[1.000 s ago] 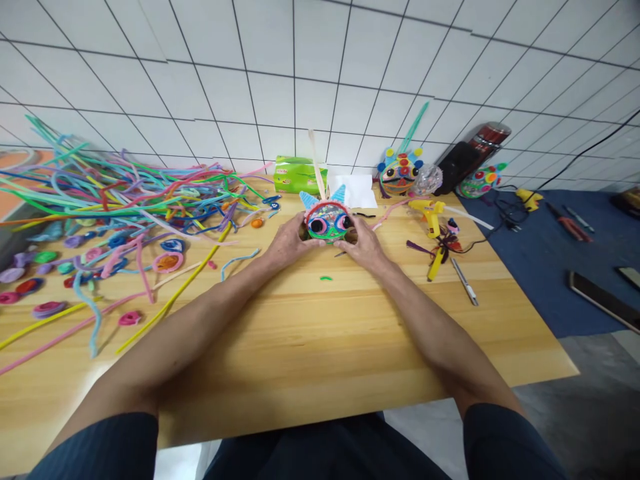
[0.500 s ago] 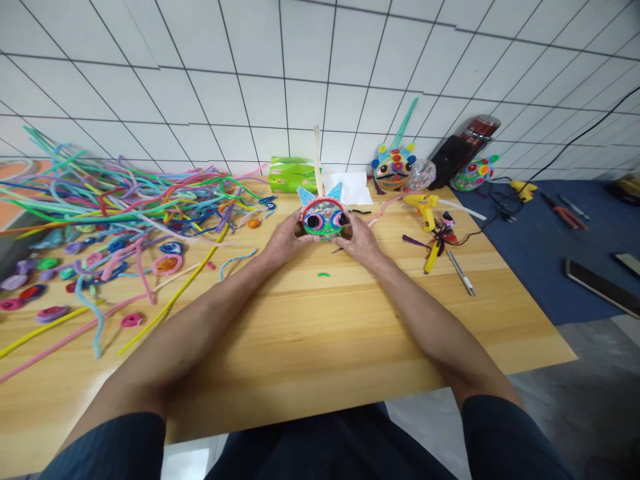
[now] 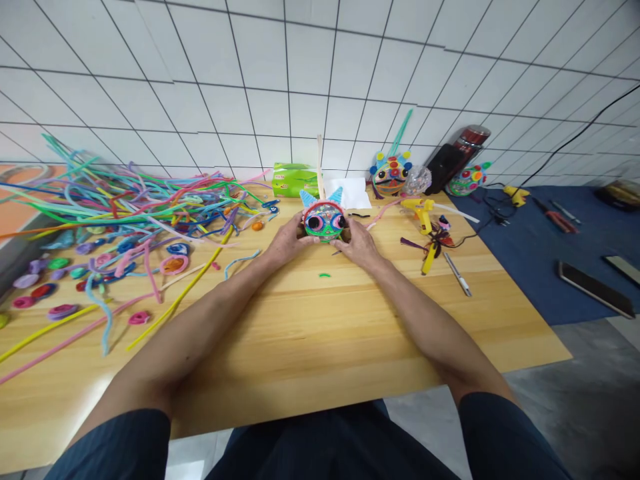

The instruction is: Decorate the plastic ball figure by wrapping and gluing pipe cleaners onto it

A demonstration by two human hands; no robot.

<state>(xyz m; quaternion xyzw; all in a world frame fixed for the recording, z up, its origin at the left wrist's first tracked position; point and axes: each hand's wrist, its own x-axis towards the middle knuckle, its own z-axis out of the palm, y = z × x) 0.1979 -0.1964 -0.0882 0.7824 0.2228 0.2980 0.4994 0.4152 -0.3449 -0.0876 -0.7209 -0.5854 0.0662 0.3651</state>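
Note:
Between my two hands is a decorated mask-like craft (image 3: 324, 230), with blue pointed ears, pink-and-blue ringed black eyes and a red band over the brow. My left hand (image 3: 289, 241) grips its left side and my right hand (image 3: 361, 243) its right side, thumbs toward the lower edge. Some fingers are hidden behind it. A pale pipe cleaner strip (image 3: 320, 163) rises behind the craft. On the tabletop in front lies a short green piece (image 3: 325, 275). A light-blue pipe cleaner (image 3: 242, 260) rests near my left forearm.
Many pipe cleaners (image 3: 150, 200) pile up at left, with coiled pieces around them. A green tissue pack (image 3: 295, 180) and white paper (image 3: 353, 193) lie behind. To the right are another decorated craft (image 3: 393, 175), a yellow glue gun (image 3: 421, 212), a pen (image 3: 457, 274) and a phone (image 3: 595, 288).
The whole view has shifted slightly, so the table items appear a little displaced. Both hands keep hold of the craft, with almost no other movement.

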